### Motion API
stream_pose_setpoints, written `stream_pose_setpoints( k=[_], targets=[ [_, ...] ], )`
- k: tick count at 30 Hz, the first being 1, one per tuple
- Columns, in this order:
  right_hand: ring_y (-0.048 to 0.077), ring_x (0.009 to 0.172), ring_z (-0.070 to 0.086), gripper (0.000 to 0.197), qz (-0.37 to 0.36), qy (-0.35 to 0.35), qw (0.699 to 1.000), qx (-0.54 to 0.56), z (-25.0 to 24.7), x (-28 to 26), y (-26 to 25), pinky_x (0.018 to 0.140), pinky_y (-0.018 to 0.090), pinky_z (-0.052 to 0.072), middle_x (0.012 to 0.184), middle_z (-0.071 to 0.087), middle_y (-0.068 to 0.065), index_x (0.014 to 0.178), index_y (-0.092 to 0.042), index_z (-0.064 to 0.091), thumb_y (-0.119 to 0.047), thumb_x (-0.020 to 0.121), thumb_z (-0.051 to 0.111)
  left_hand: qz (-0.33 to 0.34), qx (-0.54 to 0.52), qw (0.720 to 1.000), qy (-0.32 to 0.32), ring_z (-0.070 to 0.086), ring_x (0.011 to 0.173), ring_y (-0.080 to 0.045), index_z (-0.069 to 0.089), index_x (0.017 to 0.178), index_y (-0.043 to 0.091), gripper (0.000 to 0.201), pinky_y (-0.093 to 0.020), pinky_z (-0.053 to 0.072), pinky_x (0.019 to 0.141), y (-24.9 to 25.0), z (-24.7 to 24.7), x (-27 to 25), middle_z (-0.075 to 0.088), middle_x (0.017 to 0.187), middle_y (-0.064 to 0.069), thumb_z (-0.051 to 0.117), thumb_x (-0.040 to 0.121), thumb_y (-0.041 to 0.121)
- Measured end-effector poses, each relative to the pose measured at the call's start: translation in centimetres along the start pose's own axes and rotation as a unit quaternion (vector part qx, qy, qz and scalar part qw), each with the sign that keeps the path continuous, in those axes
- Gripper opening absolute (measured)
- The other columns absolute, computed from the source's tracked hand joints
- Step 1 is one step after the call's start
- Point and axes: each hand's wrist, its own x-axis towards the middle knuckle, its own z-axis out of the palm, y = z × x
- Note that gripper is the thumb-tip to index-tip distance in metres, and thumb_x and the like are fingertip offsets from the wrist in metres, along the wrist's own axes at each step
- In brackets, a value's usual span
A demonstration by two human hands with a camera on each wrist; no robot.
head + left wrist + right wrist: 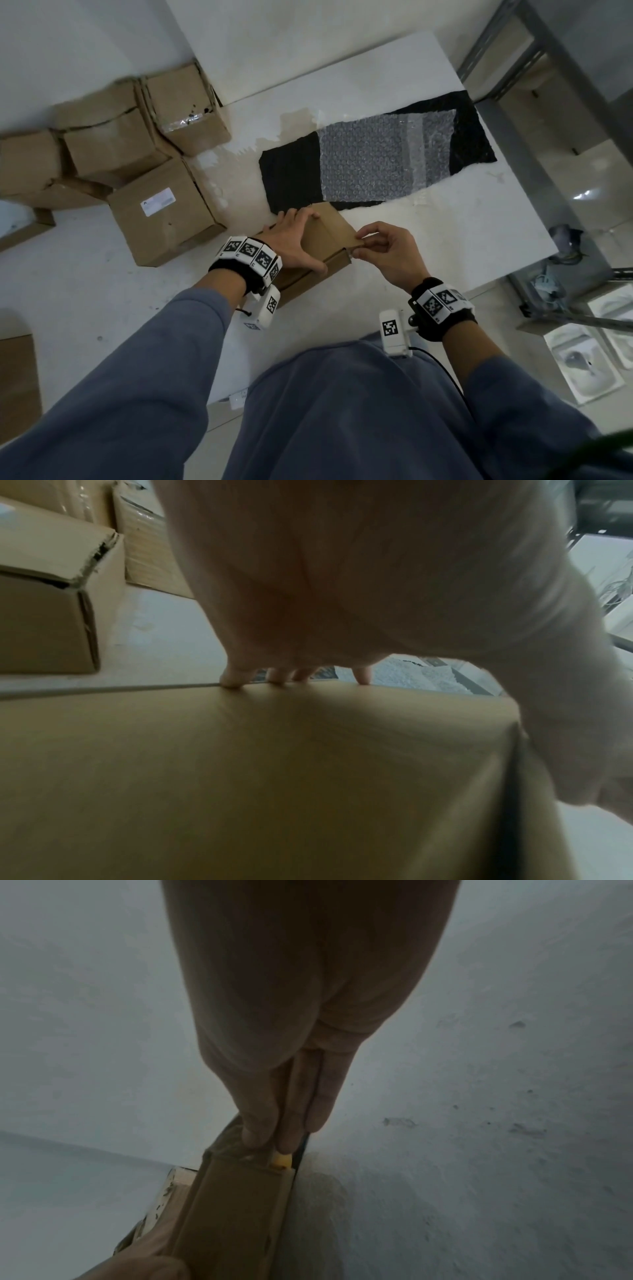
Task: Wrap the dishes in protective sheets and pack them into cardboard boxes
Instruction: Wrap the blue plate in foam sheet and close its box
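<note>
A flat brown cardboard box (pixel 325 236) lies on the white table (pixel 445 222), near its front edge. My left hand (pixel 308 240) lies spread over the lid, fingertips (pixel 232 680) on the far edge and thumb along the near one. My right hand (pixel 359 244) pinches the small flap (pixel 240 1191) at the box's right end between thumb and fingers. Beyond the box, a sheet of bubble wrap (pixel 373 157) lies flat on a black mat (pixel 291 178). No dish shows on the table; what is inside the box is hidden.
Several cardboard boxes (pixel 164 219) stand on the floor to the left of the table. A grey metal rack (pixel 548 102) runs along the right side. White dish-like pieces (pixel 582 363) sit low at the right. A cable hangs from my right wrist.
</note>
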Motion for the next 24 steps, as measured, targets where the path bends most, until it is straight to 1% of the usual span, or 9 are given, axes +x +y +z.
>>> stream_pose_setpoints(
  k=[4, 6, 7, 10, 13, 16, 19, 22, 24],
  targets=[
    [0.020, 0.081, 0.075, 0.026, 0.002, 0.029, 1.000, 0.009, 0.2, -0.2, 0.3, 0.083, 0.034, 0.060, 0.083, 0.077, 0.007, 0.099, -0.009, 0.069, 0.000, 0.077, 0.081, -0.005, 0.000, 1.000, 0.000, 0.023, 0.141, -0.034, 0.010, 0.138, 0.045, 0.115, -0.060, 0.027, 0.112, 0.2, 0.0, -0.3, 0.022, 0.149, -0.001, 0.076, 0.048, 0.074],
    [0.019, 0.080, 0.075, 0.026, 0.000, 0.055, 0.998, 0.014, 0.4, -0.3, 0.5, 0.082, 0.034, 0.060, 0.083, 0.076, 0.006, 0.096, -0.011, 0.070, -0.001, 0.076, 0.083, -0.007, -0.008, 1.000, 0.007, 0.029, 0.138, -0.034, 0.007, 0.139, 0.046, 0.121, -0.061, 0.034, 0.109, 0.4, -0.1, -0.4, 0.023, 0.148, -0.002, 0.075, 0.043, 0.076],
    [0.019, 0.080, 0.075, 0.026, 0.000, 0.064, 0.998, 0.016, 0.5, -0.3, 0.6, 0.081, 0.033, 0.060, 0.082, 0.076, 0.006, 0.095, -0.011, 0.070, -0.002, 0.075, 0.083, -0.009, -0.013, 1.000, 0.008, 0.032, 0.136, -0.035, 0.003, 0.141, 0.048, 0.125, -0.061, 0.037, 0.106, 0.5, -0.1, -0.3, 0.023, 0.148, -0.003, 0.076, 0.044, 0.075],
    [0.022, 0.080, 0.075, 0.025, 0.015, 0.061, 0.998, 0.025, 0.5, -0.4, 1.0, 0.082, 0.036, 0.060, 0.080, 0.076, 0.008, 0.093, -0.010, 0.069, -0.001, 0.075, 0.083, -0.022, 0.001, 1.000, -0.010, 0.033, 0.136, -0.039, -0.008, 0.144, 0.053, 0.132, -0.061, 0.042, 0.103, 1.2, -0.3, -0.3, 0.016, 0.153, -0.006, 0.084, 0.050, 0.068],
    [0.024, 0.080, 0.075, 0.023, 0.032, 0.056, 0.998, 0.023, 0.5, -0.5, 1.7, 0.085, 0.039, 0.059, 0.079, 0.076, 0.008, 0.091, -0.013, 0.068, -0.003, 0.075, 0.083, -0.028, 0.034, 0.999, -0.024, 0.035, 0.134, -0.044, -0.005, 0.145, 0.054, 0.134, -0.062, 0.044, 0.099, 1.7, -0.5, 0.0, 0.015, 0.151, -0.007, 0.084, 0.046, 0.070],
    [0.018, 0.080, 0.074, 0.019, 0.039, 0.054, 0.998, -0.012, 0.4, -0.7, 2.4, 0.084, 0.038, 0.059, 0.078, 0.077, 0.001, 0.088, -0.018, 0.068, -0.010, 0.078, 0.083, -0.039, 0.070, 0.996, -0.031, 0.038, 0.130, -0.045, 0.000, 0.146, 0.049, 0.135, -0.061, 0.046, 0.097, 2.2, -0.4, 0.3, 0.016, 0.149, -0.008, 0.083, 0.042, 0.073],
    [0.008, 0.077, 0.072, 0.013, 0.028, 0.061, 0.995, -0.079, 0.6, -1.2, 3.0, 0.079, 0.034, 0.059, 0.079, 0.076, -0.006, 0.088, -0.022, 0.071, -0.019, 0.081, 0.081, -0.048, 0.097, 0.994, -0.026, 0.038, 0.130, -0.046, 0.003, 0.147, 0.044, 0.133, -0.060, 0.046, 0.097, 2.7, -0.1, 0.3, 0.013, 0.150, -0.008, 0.084, 0.045, 0.071],
    [0.003, 0.082, 0.070, 0.012, 0.019, 0.069, 0.989, -0.131, 0.6, -1.5, 3.4, 0.083, 0.030, 0.058, 0.086, 0.075, -0.009, 0.096, -0.022, 0.077, -0.022, 0.084, 0.078, -0.070, 0.108, 0.992, -0.012, 0.035, 0.132, -0.048, 0.001, 0.146, 0.044, 0.139, -0.062, 0.045, 0.098, 3.0, 0.8, 0.3, 0.004, 0.153, -0.008, 0.083, 0.039, 0.076],
    [0.009, 0.092, 0.069, 0.025, 0.042, 0.054, 0.980, -0.189, 0.4, -1.6, 3.5, 0.086, 0.026, 0.055, 0.094, 0.076, -0.006, 0.113, -0.022, 0.074, -0.026, 0.088, 0.071, -0.088, 0.119, 0.989, 0.019, 0.033, 0.132, -0.048, 0.000, 0.147, 0.042, 0.142, -0.066, 0.040, 0.100, 3.7, 2.0, 0.3, 0.003, 0.152, -0.009, 0.081, 0.037, 0.078]
  ],
)
